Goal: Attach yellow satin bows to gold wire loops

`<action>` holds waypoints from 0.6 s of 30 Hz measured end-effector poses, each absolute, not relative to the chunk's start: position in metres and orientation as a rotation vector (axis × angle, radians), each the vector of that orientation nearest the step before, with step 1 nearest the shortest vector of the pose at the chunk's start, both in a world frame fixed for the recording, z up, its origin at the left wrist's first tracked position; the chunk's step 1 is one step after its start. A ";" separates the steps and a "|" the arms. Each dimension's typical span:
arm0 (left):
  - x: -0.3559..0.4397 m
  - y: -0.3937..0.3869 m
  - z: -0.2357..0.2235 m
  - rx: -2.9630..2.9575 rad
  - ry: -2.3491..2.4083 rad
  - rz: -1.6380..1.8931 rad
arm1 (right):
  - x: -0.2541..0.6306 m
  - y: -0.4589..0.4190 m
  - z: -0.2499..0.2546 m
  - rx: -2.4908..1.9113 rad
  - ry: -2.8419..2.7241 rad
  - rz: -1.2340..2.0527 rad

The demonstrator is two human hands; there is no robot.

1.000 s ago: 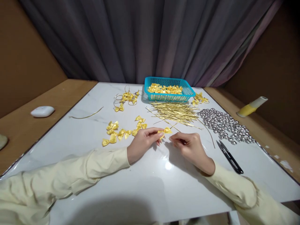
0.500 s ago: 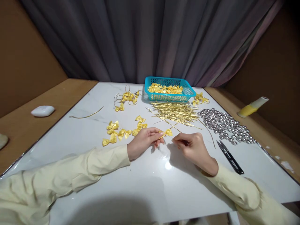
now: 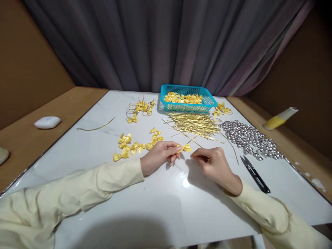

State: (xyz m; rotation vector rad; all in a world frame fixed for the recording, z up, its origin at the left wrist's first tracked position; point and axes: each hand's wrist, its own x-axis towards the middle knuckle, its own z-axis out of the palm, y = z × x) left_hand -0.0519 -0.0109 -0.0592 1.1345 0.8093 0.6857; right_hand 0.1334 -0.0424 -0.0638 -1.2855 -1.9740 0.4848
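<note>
My left hand (image 3: 164,154) pinches a yellow satin ribbon bow (image 3: 186,148) between thumb and fingers, above the white table. Just to its right, the fingers of my right hand (image 3: 211,162) are closed on the end of a thin gold wire tie (image 3: 188,153) that runs to the bow. How the tie passes at the bow is hidden by my left fingers. Several loose yellow bows (image 3: 137,148) lie left of my left hand. Beyond my hands spreads a pile of gold wire ties (image 3: 193,124).
A blue basket (image 3: 188,109) of bows stands at the back. Bows with looped cords (image 3: 142,107) lie left of it. On the right are silver beads (image 3: 250,140) and black thread snips (image 3: 255,174). A yellow-and-white tube (image 3: 280,118) and a white case (image 3: 47,122) flank the table (image 3: 124,214).
Almost nothing differs. Both hands keep their places, and the bow in my left fingers has shifted very slightly.
</note>
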 end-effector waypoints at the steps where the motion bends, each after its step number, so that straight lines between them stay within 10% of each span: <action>1: -0.052 -0.011 -0.059 1.136 0.809 0.683 | 0.133 -0.043 -0.063 -1.286 -1.976 0.478; 18: -0.052 -0.010 -0.060 1.157 0.832 0.670 | 0.133 -0.043 -0.064 -1.302 -1.995 0.471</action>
